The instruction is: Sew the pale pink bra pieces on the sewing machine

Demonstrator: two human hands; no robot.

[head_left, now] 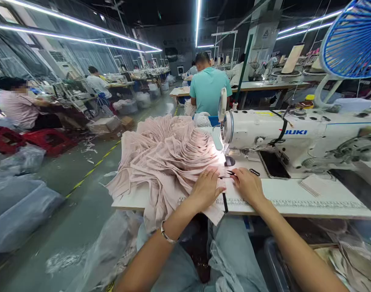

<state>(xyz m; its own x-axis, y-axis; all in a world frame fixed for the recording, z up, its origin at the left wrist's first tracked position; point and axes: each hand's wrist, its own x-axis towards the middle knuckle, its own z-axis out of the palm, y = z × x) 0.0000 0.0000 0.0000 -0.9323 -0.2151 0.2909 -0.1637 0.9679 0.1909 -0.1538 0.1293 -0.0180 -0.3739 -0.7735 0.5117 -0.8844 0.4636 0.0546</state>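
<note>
A large heap of pale pink fabric pieces [170,150] is piled in folds on the left of the white sewing table. My left hand [206,186] lies on the fabric near the table's front, palm down, fingers stretched forward and thumb apart. My right hand [248,184] is closed round small dark thread snips [231,172], whose points face left toward the fabric edge. Just beyond both hands stands a white sewing machine [264,132]; its lamp lights the cloth near the needle area. Part of the snips is hidden by my right fingers.
A dark phone [274,164] lies beside the machine bed. Small pale cards [314,184] rest farther right. A blue fan [352,40] stands above the machine. One person in a teal shirt [210,91] sits ahead. Plastic bags [24,211] and red stools [48,138] are left.
</note>
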